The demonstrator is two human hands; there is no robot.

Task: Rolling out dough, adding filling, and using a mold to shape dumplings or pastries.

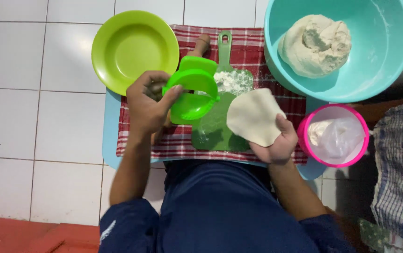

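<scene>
left hand (147,105) gripping glossy hinged mould (193,91), right hand (276,143) cradling floppy dough round (254,116)

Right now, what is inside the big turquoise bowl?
A large lump of pale dough sits inside the turquoise bowl, with a dent in its top and flour dusting the wall. The bowl's floor beneath the dough is covered, so nothing there can be seen.

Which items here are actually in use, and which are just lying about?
In use: green dumpling press in left hand; flat dough round in right hand; floured green board; dough lump in teal bowl.

Lying about: lime plate; pink tub; rolling pin; checked bag.
</scene>
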